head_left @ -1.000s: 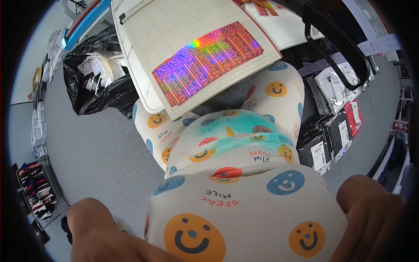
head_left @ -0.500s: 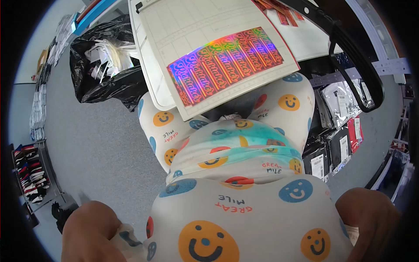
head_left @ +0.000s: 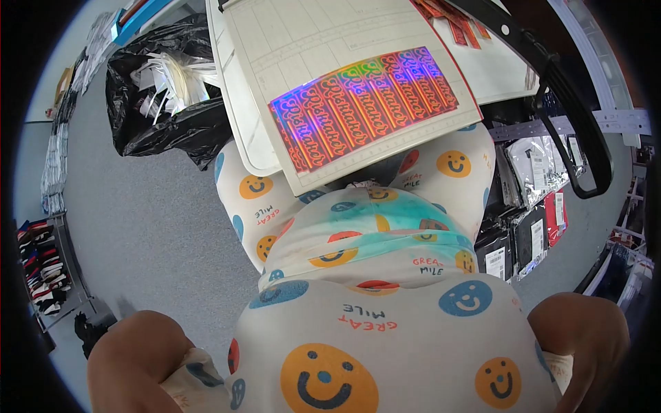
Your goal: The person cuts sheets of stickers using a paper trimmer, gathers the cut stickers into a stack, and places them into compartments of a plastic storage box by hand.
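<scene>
Neither of my hands shows; only my bent left arm (head_left: 138,351) and bent right arm (head_left: 582,334) appear at the lower corners, beside my printed sleeves. A sheet of shiny red and rainbow stickers (head_left: 365,107) with repeated lettering lies on the pale gridded board of a paper cutter (head_left: 303,51). Its black handle (head_left: 585,141) sticks out on the right side. The cutter overhangs the near edge of a white table (head_left: 244,148), above my lap. Cut red strips (head_left: 465,31) lie on the table beyond the cutter's right side.
A black plastic bag (head_left: 138,138) with white and cream scraps stands on the left. Bagged, labelled garments (head_left: 533,172) are stacked at the right. Folded clothes (head_left: 45,265) fill a rack at the far left. Grey carpet (head_left: 172,213) covers the floor.
The view has shifted slightly, so the cutter and sticker sheet appear a little lower and further right. The sheet's rainbow glare has changed. My arms stay bent in nearly the same place.
</scene>
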Demonstrator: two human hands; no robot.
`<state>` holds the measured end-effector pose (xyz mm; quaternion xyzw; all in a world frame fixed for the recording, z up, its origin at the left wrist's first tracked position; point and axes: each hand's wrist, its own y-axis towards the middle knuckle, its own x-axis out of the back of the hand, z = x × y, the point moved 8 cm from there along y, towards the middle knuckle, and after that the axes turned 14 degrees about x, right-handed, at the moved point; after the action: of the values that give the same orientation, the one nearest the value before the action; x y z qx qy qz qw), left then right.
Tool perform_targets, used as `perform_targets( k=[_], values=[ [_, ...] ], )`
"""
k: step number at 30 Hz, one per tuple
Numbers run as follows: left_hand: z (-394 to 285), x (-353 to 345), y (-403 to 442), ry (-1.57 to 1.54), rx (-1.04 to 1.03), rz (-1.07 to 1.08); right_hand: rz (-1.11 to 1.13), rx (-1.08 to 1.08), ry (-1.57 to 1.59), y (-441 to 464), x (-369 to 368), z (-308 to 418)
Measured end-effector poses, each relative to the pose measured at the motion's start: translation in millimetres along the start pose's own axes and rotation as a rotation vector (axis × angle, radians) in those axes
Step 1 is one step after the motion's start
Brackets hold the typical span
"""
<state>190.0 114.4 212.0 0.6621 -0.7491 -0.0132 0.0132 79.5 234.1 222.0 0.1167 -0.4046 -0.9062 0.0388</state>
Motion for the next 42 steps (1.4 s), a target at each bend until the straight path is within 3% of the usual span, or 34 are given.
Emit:
perform_targets(
  k=[24,29,42],
  values=[
    [14,12,6,-0.091,-0.071,0.043,-0.009,0.028,0.084,14,16,-17],
    [40,-10,25,-0.091,-0.203,0.104,0.025,0.068,0.088,19,14,-15],
    [44,2,29,-0.129,-0.327,0.012,0.089,0.123,0.123,30,9,-39]
  ],
)
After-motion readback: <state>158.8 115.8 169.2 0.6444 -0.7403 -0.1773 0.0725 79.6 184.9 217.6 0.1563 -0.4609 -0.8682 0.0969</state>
